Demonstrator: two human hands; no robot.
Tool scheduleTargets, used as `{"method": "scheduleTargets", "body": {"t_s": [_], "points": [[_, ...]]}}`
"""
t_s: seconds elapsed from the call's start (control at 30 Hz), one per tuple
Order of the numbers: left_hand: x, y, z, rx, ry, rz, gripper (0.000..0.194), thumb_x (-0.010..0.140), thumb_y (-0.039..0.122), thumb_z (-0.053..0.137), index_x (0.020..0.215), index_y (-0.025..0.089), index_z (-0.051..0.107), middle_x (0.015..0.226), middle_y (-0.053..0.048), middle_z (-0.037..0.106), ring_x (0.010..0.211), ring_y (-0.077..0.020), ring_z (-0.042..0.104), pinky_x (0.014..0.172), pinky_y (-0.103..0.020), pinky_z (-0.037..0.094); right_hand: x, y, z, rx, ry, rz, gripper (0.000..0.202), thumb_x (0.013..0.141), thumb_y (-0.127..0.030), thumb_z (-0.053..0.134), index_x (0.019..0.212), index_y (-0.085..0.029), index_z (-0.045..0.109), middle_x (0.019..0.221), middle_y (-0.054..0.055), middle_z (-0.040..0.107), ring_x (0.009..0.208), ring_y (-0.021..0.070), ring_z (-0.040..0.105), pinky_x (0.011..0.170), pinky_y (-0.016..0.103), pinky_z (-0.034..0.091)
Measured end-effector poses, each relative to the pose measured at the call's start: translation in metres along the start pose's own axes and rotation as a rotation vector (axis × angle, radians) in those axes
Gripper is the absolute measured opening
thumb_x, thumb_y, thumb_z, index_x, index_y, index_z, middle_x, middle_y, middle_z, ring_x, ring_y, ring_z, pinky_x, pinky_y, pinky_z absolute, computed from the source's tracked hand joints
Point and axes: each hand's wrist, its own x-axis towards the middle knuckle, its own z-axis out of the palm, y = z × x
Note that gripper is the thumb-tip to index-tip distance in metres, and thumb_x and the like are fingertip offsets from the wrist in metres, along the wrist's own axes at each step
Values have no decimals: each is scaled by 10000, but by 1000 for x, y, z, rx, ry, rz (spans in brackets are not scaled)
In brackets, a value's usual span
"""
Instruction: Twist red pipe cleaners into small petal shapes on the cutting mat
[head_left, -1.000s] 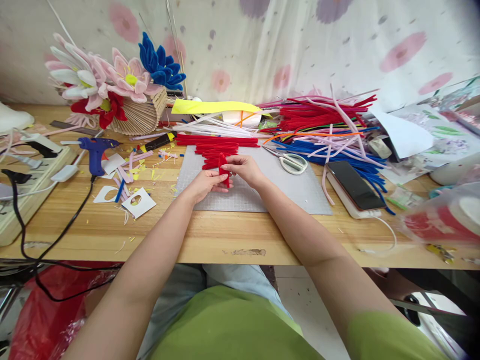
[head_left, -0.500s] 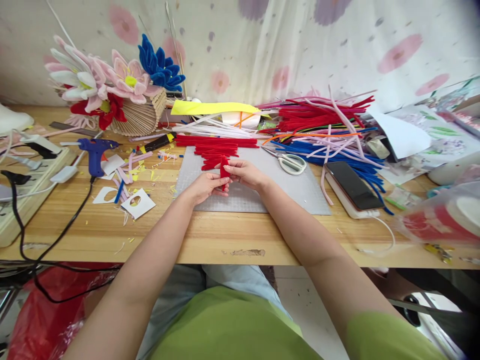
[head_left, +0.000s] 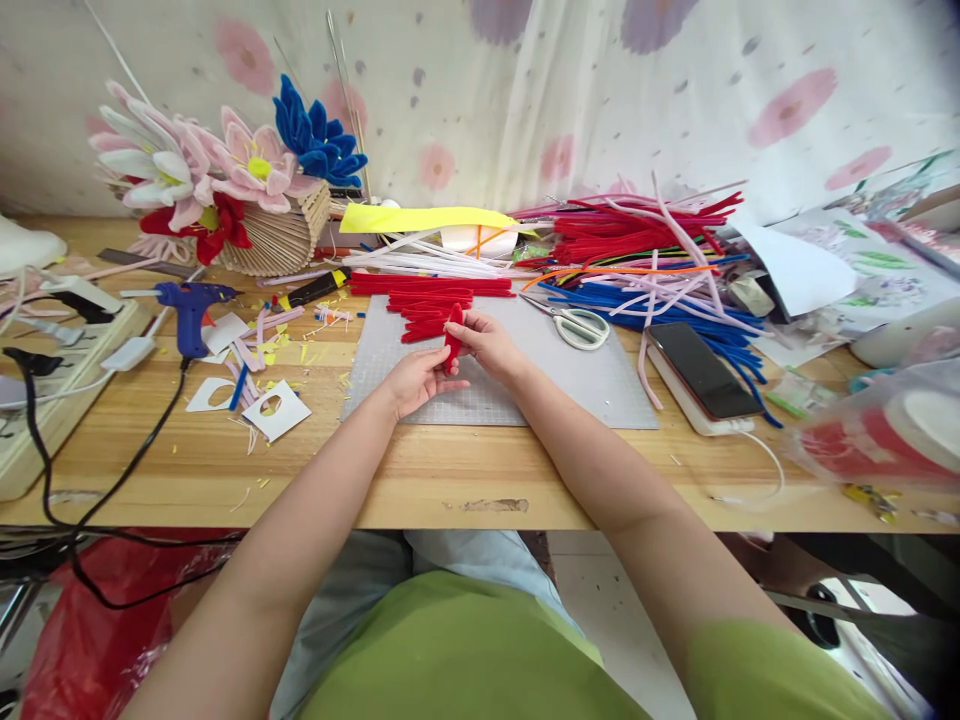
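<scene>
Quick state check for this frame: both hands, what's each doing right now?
Left hand: closed on the lower end of a fuzzy red piece.
Right hand: closed, fingers pinching the same piece higher up.

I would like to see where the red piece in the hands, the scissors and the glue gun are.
Red piece (head_left: 453, 346): head view, its middle.
Scissors (head_left: 559, 314): head view, where handles begin.
Glue gun (head_left: 192, 326): head view, its handle.

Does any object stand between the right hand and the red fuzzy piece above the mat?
No, nothing visible does. The right hand pinches the red fuzzy piece, and the left hand holds its lower end. The scissors lie to the right on the grey mat.
</scene>
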Motion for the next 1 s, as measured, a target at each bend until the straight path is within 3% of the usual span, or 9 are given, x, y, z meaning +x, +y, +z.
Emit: {"method": "scheduleTargets", "body": {"t_s": [0.2, 0.47, 0.73, 1.0], "points": [[0, 6, 1, 37, 31, -79, 184, 861, 103, 480, 773, 78, 640, 619, -19, 602, 588, -71, 589, 655, -239, 569, -2, -4, 3, -3, -9, 12, 334, 652, -417, 717, 720, -162, 511, 548, -71, 523, 438, 36, 452, 434, 171, 374], [-1, 9, 4, 25, 77, -103, 193, 853, 99, 495, 750, 87, 658, 638, -50, 670, 603, -105, 647, 647, -245, 558, -7, -12, -13, 148, -273, 251, 282, 654, -347, 736, 759, -118, 609, 587, -29, 573, 523, 52, 506, 517, 184, 415], [3, 12, -1, 8, 39, -137, 173, 849, 119, 514, 766, 97, 664, 657, -46, 680, 625, -102, 653, 684, -250, 558, -6, -10, -6, 206, -187, 235, 253, 625, -305, 753, 682, -118, 592, 545, -45, 540, 489, 40, 485, 488, 174, 389], [5, 10, 1, 92, 62, 25, 132, 826, 181, 555, 810, 91, 651, 746, -57, 667, 659, -110, 636, 600, -245, 559, -1, -7, -9, 14, -119, 157, 288, 661, -370, 705, 651, -137, 535, 506, -38, 544, 460, 57, 487, 474, 196, 352]]}}
